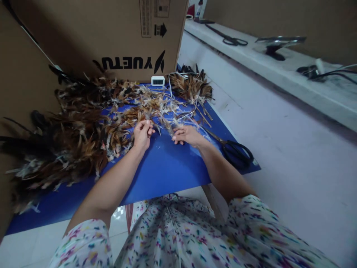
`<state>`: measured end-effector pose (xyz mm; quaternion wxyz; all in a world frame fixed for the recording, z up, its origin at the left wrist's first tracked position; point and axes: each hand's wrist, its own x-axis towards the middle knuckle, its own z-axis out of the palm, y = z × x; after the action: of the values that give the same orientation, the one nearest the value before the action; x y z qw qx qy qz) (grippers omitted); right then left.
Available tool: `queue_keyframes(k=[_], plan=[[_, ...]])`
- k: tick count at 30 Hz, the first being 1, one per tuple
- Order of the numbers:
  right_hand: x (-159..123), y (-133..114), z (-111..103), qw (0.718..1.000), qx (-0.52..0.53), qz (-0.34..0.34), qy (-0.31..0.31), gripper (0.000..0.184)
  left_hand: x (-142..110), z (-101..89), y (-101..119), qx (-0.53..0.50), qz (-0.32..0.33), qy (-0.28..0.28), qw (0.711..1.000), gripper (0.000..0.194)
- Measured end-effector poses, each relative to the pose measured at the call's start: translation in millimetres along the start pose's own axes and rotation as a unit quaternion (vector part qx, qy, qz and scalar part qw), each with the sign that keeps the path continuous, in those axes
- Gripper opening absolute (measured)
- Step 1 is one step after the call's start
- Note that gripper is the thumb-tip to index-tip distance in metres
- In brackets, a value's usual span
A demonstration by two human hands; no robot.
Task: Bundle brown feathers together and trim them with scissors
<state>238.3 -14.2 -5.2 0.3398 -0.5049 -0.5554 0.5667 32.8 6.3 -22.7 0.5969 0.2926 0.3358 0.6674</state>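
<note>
My left hand (143, 133) is closed in a pinch over the blue table, beside the loose brown feathers (131, 118). A small greyish feather shows at its fingertips and looks gripped there. Across a short gap, my right hand (186, 135) has its fingers pressed together on a brown-grey feather (167, 127), which points up and to the left. More feathers and thin pale strips lie just beyond both hands. Black-handled scissors (237, 152) rest to the right of my right forearm, their blades toward the feathers.
A large heap of dark and brown feathers (75, 137) covers the table's left side. Another bunch (192, 87) lies at the back right, near a small white digital clock (158, 81). A cardboard box (119, 33) stands behind. On the ledge (251, 48) are more scissors (232, 40) and cables.
</note>
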Motion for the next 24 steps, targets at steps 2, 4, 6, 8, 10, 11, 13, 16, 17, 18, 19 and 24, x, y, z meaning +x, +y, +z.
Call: queue_keyframes(k=[2,4,6,8,10,11,13,16,17,18,19,24], plan=[[0.2,1.2,1.9,1.0,0.014,0.003,0.011,0.031,-0.9,0.0,0.1,0.007,0.001,-0.002,1.0,0.018],[-0.2,0.7,5.2,0.999,0.026,0.006,0.024,0.024,-2.3,0.5,0.7,0.013,0.004,-0.001,1.0,0.018],[-1.2,-1.2,8.8,0.999,0.03,0.009,0.027,0.017,-4.0,1.2,1.8,0.023,0.008,-0.002,1.0,0.019],[-2.6,-3.7,11.8,0.999,0.031,0.008,0.023,0.013,-6.1,1.7,3.0,0.033,0.011,-0.003,0.999,0.02],[-3.7,-5.7,13.6,0.999,0.024,0.002,0.02,0.011,-8.5,2.0,4.2,0.039,0.015,-0.002,0.999,0.021],[-4.0,-6.0,14.2,1.0,0.013,-0.004,0.02,0.01,-9.8,2.1,4.8,0.04,0.018,0.001,0.999,0.022],[-3.6,-5.1,14.5,0.999,-0.025,-0.019,0.027,0.009,-12.4,2.3,5.4,0.043,0.022,0.009,0.999,0.023],[-0.5,-0.4,13.8,0.995,-0.07,-0.05,0.055,0.01,-16.1,2.8,5.5,0.05,0.028,0.022,0.998,0.025],[1.0,1.3,13.4,0.994,-0.071,-0.06,0.064,0.01,-17.3,3.1,5.4,0.051,0.032,0.026,0.998,0.026],[2.5,2.8,13.2,0.993,-0.065,-0.069,0.071,0.01,-18.6,3.3,5.3,0.051,0.036,0.03,0.998,0.026],[3.8,4.0,13.0,0.993,-0.057,-0.075,0.075,0.01,-19.9,3.5,5.2,0.05,0.04,0.033,0.997,0.026],[5.8,3.0,15.9,0.992,-0.032,-0.085,0.083,0.014,-27.5,2.7,6.6,0.049,0.046,0.057,0.996,0.029]])
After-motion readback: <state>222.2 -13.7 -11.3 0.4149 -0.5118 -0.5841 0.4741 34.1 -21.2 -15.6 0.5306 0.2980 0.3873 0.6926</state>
